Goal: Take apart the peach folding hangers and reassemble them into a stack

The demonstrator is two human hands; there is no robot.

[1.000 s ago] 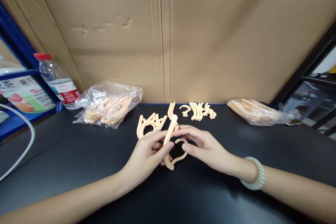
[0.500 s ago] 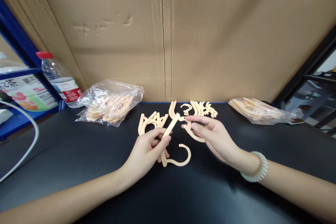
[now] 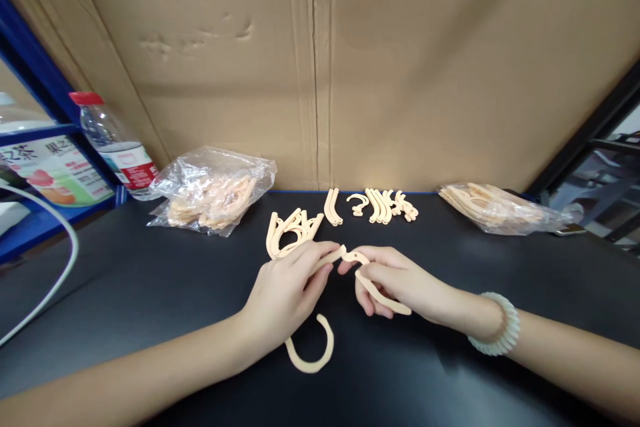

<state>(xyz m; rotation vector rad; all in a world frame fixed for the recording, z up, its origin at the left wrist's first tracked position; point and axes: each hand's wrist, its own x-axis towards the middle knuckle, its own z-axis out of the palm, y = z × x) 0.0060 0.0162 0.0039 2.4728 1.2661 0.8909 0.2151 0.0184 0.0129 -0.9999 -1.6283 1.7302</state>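
My left hand [image 3: 285, 293] is closed around a beige hanger arm [image 3: 329, 259], a straight bar mostly covered by the fingers. From below that hand a beige hanger hook [image 3: 309, 367] curves out; its joint with the bar is hidden. My right hand [image 3: 395, 277] pinches a curved beige hanger piece [image 3: 384, 297] with a hole near its narrow end. That end meets the tip of the bar between my hands; whether they are joined I cannot tell. Beyond my left hand lies a group of beige hanger parts [image 3: 273, 235].
Curved bars [image 3: 331, 207] and smaller hanger pieces [image 3: 380, 205] lie along the back of the black table [image 3: 175, 293]. Clear bags of beige parts [image 3: 213, 200] [image 3: 493, 207] rest at both sides. A bottle [image 3: 123, 153] and white cable [image 3: 70, 233] are at left; cardboard [image 3: 425, 67] stands behind.
Both hands have come nearer to me and the bar has tipped lower. The hook has swung down and left. The right-hand piece has turned, its narrow end now against the bar's tip.
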